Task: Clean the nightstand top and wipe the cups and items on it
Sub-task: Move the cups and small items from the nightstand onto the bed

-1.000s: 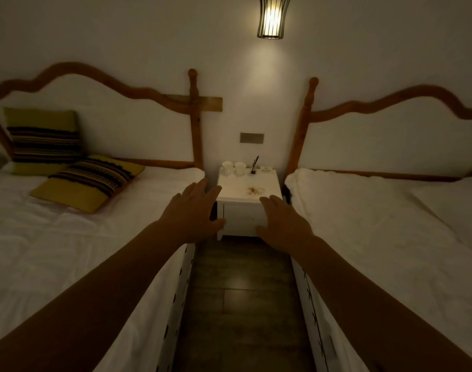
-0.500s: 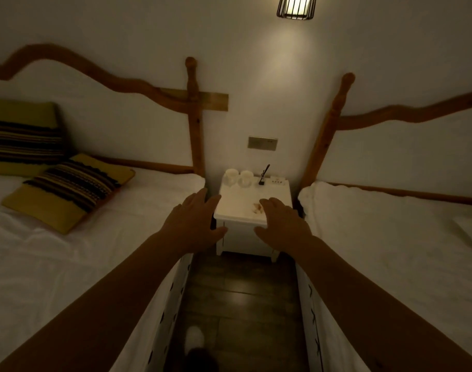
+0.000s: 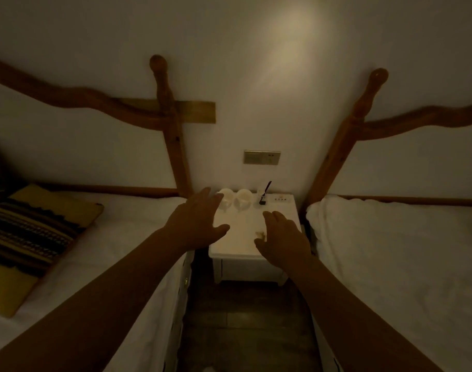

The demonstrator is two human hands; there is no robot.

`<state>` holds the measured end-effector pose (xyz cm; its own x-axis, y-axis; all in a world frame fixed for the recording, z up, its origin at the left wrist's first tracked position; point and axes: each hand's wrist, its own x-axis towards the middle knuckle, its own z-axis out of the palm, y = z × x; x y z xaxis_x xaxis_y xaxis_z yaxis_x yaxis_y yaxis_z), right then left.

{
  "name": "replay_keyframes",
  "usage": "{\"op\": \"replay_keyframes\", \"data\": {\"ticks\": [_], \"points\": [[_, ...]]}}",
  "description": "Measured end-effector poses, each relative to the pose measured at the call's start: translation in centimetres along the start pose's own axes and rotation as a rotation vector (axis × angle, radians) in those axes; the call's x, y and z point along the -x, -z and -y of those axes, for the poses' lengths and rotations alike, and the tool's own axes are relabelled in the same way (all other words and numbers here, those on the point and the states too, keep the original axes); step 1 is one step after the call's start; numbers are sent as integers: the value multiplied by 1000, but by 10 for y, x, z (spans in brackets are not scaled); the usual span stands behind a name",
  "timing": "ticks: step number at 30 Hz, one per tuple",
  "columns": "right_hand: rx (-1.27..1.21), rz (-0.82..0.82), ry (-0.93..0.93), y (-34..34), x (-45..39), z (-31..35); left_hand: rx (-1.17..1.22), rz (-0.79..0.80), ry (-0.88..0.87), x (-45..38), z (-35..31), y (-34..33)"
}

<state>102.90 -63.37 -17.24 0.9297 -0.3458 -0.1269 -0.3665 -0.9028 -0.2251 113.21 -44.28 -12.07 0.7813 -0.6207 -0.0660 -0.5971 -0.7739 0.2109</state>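
Observation:
A small white nightstand (image 3: 242,247) stands against the wall between two beds. At its back sit two white cups (image 3: 243,199), side by side, and a dark pen in a holder (image 3: 264,194) to their right. A small brownish bit of debris (image 3: 260,233) lies on the top near the front. My left hand (image 3: 196,222) hovers over the left edge, fingers spread, its tips near the left cup. My right hand (image 3: 283,237) hovers over the right side, fingers apart, beside the debris. Neither hand holds anything.
White-sheeted beds (image 3: 390,264) flank a narrow aisle of dark wood floor (image 3: 245,323). A striped yellow cushion (image 3: 33,237) lies on the left bed. Wooden headboard posts (image 3: 173,135) rise either side of the nightstand. A switch plate (image 3: 261,157) is on the wall above.
I have moved closer along the aisle; the nightstand looms larger and both hands now reach over its top. The wall lamp has left the view.

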Motion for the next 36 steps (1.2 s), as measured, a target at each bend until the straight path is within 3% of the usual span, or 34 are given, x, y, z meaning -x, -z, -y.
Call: {"op": "replay_keyframes", "data": {"ticks": [5, 20, 31, 36], "points": [[-40, 74, -18, -23, -73, -16, -26, 52, 6, -74, 19, -33], [0, 332, 107, -98, -316, -59, 125, 213, 275, -255, 67, -142], [-151, 337, -12, -240, -420, -62, 212, 187, 259, -366, 124, -303], [-61, 372, -77, -291, -468, -60, 160, 172, 224, -408, 143, -359]]}}
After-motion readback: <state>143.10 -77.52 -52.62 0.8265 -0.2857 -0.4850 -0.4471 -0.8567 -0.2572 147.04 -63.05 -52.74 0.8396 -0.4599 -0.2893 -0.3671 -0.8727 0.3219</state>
